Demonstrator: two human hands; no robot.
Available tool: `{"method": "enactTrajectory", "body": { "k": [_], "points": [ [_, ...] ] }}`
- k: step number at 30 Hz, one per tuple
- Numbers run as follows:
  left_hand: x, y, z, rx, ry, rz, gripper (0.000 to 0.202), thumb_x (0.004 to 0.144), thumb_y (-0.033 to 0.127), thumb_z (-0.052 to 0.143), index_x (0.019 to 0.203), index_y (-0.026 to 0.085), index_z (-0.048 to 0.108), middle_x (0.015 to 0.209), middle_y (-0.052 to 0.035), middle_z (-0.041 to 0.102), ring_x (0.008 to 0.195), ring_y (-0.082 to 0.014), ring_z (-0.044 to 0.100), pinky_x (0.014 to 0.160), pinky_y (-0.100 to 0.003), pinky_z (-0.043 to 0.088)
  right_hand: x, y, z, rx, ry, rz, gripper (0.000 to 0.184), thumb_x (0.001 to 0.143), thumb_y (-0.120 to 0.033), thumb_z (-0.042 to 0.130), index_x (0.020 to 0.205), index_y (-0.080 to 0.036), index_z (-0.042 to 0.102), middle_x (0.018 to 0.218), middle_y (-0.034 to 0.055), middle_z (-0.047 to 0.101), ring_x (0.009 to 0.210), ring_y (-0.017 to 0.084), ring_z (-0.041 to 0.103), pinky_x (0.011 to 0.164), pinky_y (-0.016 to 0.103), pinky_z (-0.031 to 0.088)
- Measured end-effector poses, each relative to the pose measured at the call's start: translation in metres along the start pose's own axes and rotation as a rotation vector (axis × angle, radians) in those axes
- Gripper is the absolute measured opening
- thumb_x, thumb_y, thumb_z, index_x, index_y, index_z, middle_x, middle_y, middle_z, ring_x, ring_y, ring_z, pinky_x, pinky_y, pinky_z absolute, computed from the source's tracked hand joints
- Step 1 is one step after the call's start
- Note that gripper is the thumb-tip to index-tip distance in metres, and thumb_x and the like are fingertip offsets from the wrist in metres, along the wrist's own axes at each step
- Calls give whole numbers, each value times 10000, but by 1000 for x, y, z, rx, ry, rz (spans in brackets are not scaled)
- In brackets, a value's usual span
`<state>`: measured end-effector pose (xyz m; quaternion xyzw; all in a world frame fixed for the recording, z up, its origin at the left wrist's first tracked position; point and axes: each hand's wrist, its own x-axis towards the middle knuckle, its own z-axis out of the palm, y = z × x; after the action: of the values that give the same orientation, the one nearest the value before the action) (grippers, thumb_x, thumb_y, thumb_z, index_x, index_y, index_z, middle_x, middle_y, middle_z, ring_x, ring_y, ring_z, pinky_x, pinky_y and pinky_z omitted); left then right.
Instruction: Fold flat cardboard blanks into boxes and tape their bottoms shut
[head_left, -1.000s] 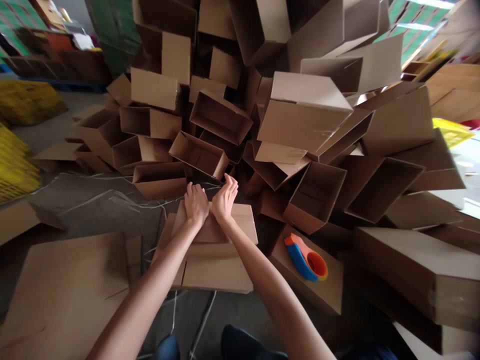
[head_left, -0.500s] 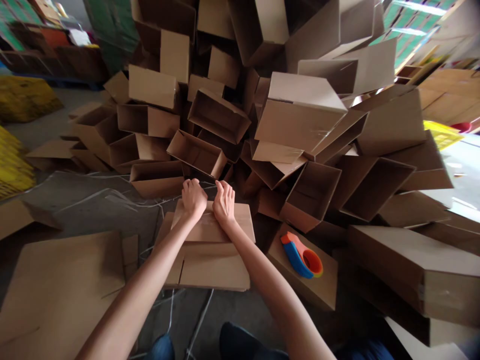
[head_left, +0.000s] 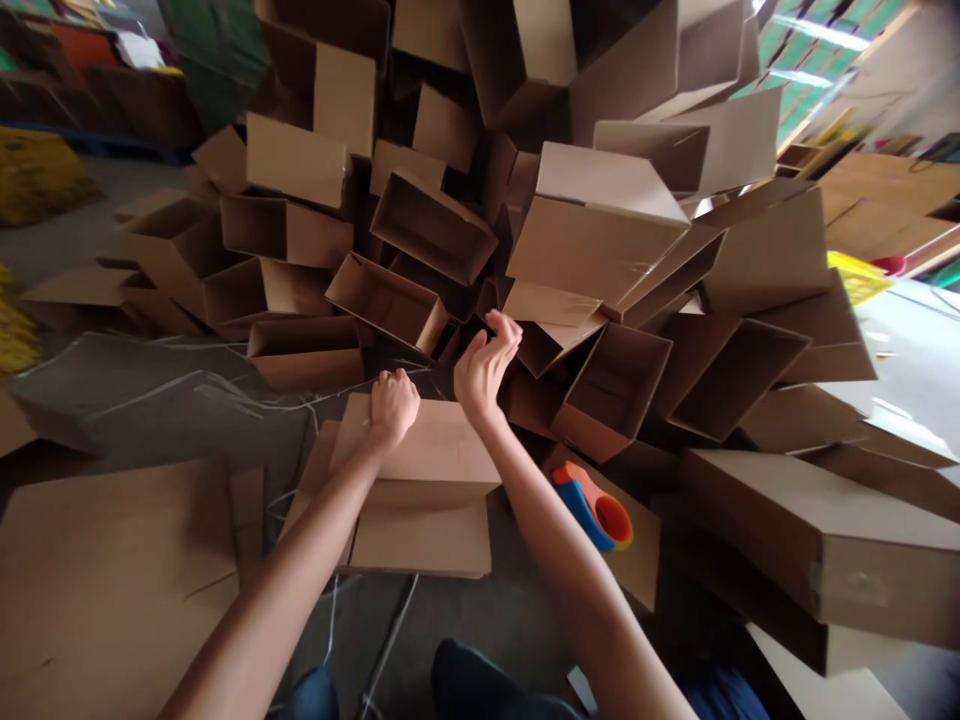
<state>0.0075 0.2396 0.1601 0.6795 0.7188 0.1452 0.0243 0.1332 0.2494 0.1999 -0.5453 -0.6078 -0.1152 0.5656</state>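
The left hand (head_left: pixel 392 405) is curled into a fist and presses down on the far edge of the box (head_left: pixel 420 480), on its top flap. I cannot tell if the fingers hook over the edge. The right hand (head_left: pixel 486 365) is just beside it, up in the air, open and loose, with nothing in it and the fingers bent a little. The box lies under both arms on the floor (head_left: pixel 150 400), with its flaps folded flat. Just to the right of the right arm, a blue and orange tape tool (head_left: pixel 592 505) rests on a flat piece of cardboard (head_left: pixel 637 570), near the box but not touching it. Past both hands is a big pile of open boxes (head_left: pixel 450 230), tipped every which way. To the left of the left arm lies a wide cardboard sheet (head_left: pixel 112 570), and thin white straps (head_left: pixel 225 395) trail over the floor. The step looks like holding the flaps shut. The next move seems to call for the free hand to get the tape tool while the fist keeps pressing, so the flaps do not pop up.
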Motion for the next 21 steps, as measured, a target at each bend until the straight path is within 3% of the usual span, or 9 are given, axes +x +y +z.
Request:
{"method": "enactTrajectory", "body": {
  "k": [3, 5, 8, 11, 13, 15, 19, 21],
  "points": [
    [0, 0, -6, 9, -18, 9, 348, 962, 153, 361, 1084, 48, 670, 1027, -236, 728, 1106, -323, 654, 892, -398, 492, -13, 10, -3, -22, -24, -80, 406, 1009, -158, 259, 1387, -140, 409, 1298, 209, 515, 1221, 268, 500, 989, 507, 438],
    [0, 1, -10, -7, -18, 4, 320, 953, 150, 392, 1070, 66, 678, 1016, -224, 739, 1116, -324, 652, 901, -400, 489, -36, 19, 1, -55, -167, -138, 395, 995, -137, 276, 1338, -141, 472, 1245, 195, 562, 1163, 263, 539, 956, 483, 463],
    [4, 7, -17, -80, 35, -38, 291, 929, 116, 423, 1076, 93, 673, 1024, -209, 748, 1103, -325, 656, 889, -407, 494, -64, 28, 10, -116, -303, -130, 404, 969, -96, 296, 1306, -142, 514, 1246, 184, 582, 1119, 248, 565, 951, 465, 467],
    [5, 20, -20, -142, 117, -13, 345, 940, 92, 385, 1188, 120, 624, 1141, -184, 728, 1203, -293, 603, 932, -386, 481, -71, 31, 13, -127, -306, -84, 416, 966, -86, 291, 1320, -137, 503, 1265, 182, 571, 1130, 241, 555, 959, 458, 461],
    [3, 28, -17, -162, 147, 47, 372, 949, 90, 365, 1225, 147, 607, 1209, -170, 700, 1247, -276, 572, 977, -382, 461, -68, 30, 11, -118, -271, -53, 410, 979, -99, 274, 1322, -141, 494, 1259, 180, 564, 1126, 239, 550, 960, 457, 459],
    [-1, 33, -9, -143, 97, 72, 368, 934, 71, 366, 1173, 131, 639, 1170, -195, 701, 1205, -301, 594, 951, -393, 474, -59, 27, 4, -113, -256, -58, 393, 996, -126, 270, 1321, -152, 487, 1246, 181, 559, 1111, 237, 552, 958, 447, 457],
    [-4, 32, 6, -87, 57, 108, 384, 922, 35, 329, 1102, 73, 666, 1075, -228, 708, 1125, -314, 630, 901, -387, 493, -21, 21, -17, -87, -182, -194, 357, 1015, -178, 284, 1325, -174, 462, 1230, 174, 554, 1116, 243, 554, 957, 465, 451],
    [-3, 30, 9, -59, 58, 150, 389, 926, 34, 322, 1118, 63, 659, 1075, -228, 705, 1119, -308, 629, 902, -381, 491, -1, 21, -28, -87, -94, -194, 359, 1019, -193, 292, 1345, -170, 440, 1273, 187, 534, 1173, 259, 531, 988, 508, 433]
  ]
}}
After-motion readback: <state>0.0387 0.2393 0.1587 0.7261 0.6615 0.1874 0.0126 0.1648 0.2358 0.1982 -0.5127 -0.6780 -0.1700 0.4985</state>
